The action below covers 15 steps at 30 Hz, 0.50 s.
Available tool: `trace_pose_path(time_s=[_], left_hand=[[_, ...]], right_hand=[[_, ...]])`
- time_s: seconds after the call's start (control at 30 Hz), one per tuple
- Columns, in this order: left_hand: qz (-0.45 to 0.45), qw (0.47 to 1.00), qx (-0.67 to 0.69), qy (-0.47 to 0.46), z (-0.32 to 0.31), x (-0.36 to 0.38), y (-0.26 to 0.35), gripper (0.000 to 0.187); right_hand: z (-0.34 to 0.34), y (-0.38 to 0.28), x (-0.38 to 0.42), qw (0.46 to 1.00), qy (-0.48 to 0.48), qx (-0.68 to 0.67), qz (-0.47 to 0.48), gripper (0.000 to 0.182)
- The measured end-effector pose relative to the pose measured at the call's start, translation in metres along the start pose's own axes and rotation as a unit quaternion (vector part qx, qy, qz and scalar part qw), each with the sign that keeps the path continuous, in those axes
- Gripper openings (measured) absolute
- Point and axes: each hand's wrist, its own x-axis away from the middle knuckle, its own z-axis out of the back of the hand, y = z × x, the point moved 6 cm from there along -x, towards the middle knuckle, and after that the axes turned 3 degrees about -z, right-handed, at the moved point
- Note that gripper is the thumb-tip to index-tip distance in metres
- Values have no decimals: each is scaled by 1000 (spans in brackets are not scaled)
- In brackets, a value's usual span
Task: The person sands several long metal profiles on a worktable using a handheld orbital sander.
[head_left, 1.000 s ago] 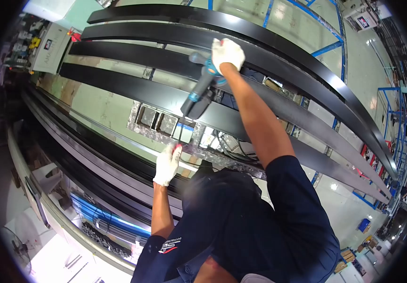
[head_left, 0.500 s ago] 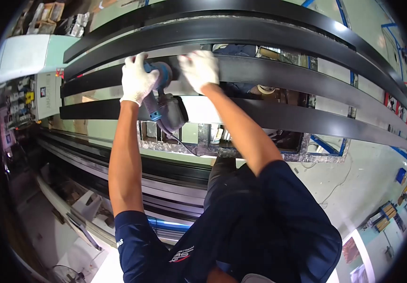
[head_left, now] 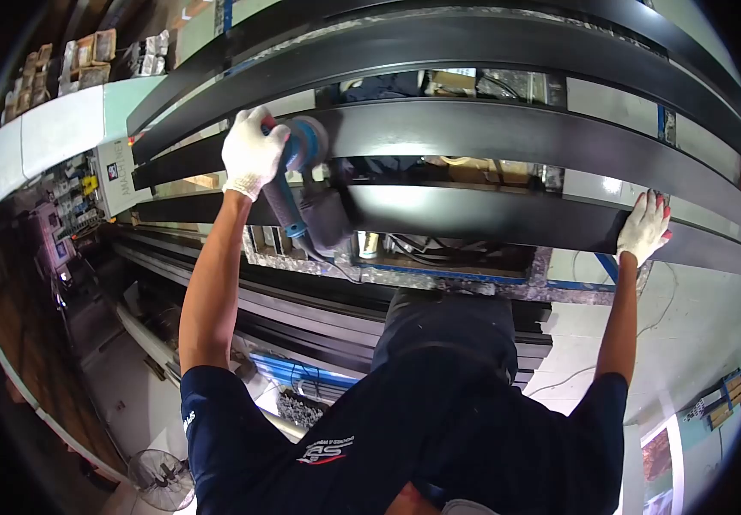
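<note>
My left hand (head_left: 252, 156), in a white glove, is closed around the head of a blue orbital sander (head_left: 303, 144). The sander sits on a long black bar (head_left: 456, 127), its grey dust box (head_left: 326, 219) hanging toward me. Far to the right, my gloved right hand (head_left: 643, 228) rests with fingers stretched out on the nearest black bar (head_left: 491, 215). Its palm side is hidden. Both bars lie crosswise in front of me, and a bright reflection shows on the nearest one.
More black bars (head_left: 405, 53) lie parallel beyond. Beneath them, a paint-spattered frame (head_left: 405, 276) holds bottles and cables. Dark profiles (head_left: 302, 313) are stacked low at the left. A fan (head_left: 161, 479) stands at the lower left, and a cable (head_left: 658, 309) trails over the floor.
My right hand has moved from beside the sander to the right part of the nearest bar. My left hand keeps its hold on the sander. The camera view has shifted.
</note>
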Motion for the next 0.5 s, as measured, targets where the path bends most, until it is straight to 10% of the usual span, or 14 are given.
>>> trace_pose_path(time_s=[0.5], left_hand=[[-279, 952, 109, -62, -75, 56, 483, 40]], right_hand=[[16, -7, 7, 993, -52, -104, 17, 53]])
